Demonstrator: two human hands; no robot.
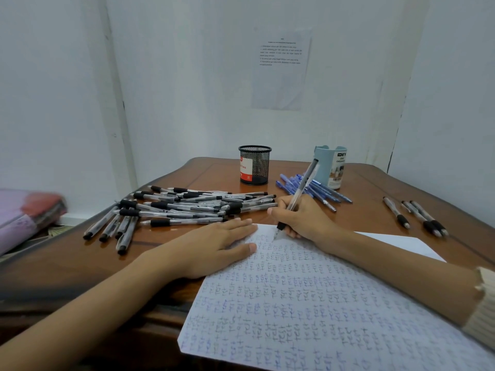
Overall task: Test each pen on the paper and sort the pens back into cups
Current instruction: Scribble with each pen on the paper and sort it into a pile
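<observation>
Testing a pen, with many left to try

Right hand (300, 218) grips a pen (300, 192) on the crowded paper (308, 303); left hand (214, 245) lies flat; both cups (254, 164) look empty.

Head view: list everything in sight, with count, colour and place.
table: one, brown wood
paper: one, white, scribbled over, near right
mesh cup: one, black, back centre
plastic cup: one, pale blue, back right
black-grip pens: a pile, clear, centre left
blue pens: a cluster, blue, by the plastic cup
loose pens: three, black grips, far right
wall sheet: one, white, printed
bundle: one, purple, far left
held pen: one, clear, tip on paper
left hand: flat on paper
right hand: grips held pen
</observation>
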